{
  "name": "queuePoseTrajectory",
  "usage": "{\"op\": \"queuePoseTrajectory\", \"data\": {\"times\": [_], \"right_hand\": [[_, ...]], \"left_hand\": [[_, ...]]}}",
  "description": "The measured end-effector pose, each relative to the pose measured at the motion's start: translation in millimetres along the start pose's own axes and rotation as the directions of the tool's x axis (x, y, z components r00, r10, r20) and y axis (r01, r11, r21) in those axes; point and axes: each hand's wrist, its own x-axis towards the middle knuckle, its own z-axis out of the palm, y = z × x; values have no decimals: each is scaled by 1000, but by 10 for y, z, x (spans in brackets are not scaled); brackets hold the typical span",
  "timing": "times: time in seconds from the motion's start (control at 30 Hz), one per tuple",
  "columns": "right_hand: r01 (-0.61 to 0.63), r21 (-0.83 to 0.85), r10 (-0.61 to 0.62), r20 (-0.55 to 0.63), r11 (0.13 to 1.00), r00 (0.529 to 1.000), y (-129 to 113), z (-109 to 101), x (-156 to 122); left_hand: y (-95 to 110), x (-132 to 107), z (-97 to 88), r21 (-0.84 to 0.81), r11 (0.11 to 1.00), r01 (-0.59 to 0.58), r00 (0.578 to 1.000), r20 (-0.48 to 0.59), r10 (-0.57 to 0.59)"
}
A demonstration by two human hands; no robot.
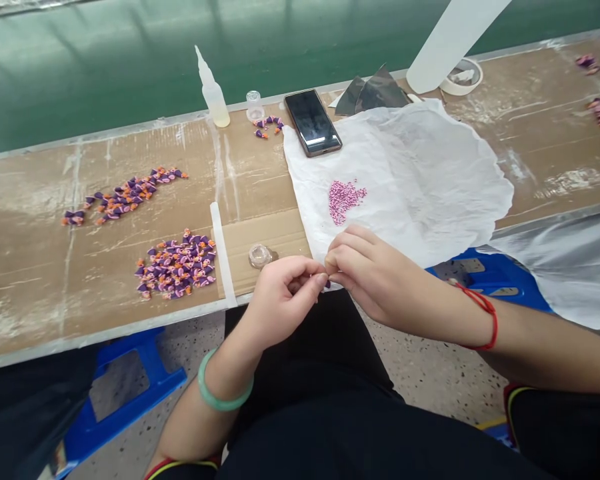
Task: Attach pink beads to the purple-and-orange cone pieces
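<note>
At cardboard bench edge | hands (327, 277) pinch tiny, perhaps purple piece (327, 284)

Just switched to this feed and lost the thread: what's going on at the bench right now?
A person is working a tiny purple piece at the bench edge, pinching it between the fingertips of the left hand and right hand. Just beyond the hands, a small heap of pink beads lies on a white sheet. Two piles of purple-and-orange pieces sit to the left on the cardboard-covered bench, with a phone and squeeze bottle farther back.
</note>
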Motion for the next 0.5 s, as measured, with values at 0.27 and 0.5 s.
{"op": "queuePoseTrajectory", "data": {"times": [0.27,0.5], "right_hand": [[-67,110,78,-102,992,992,-89,-57,-15],[12,-98,-26,-135,995,990,-108,-108,-39]], "left_hand": [[-18,-41,47,-12,1000,23,993,-115,-24],[82,-52,52,-15,999,34,996,-77,-35]]}}
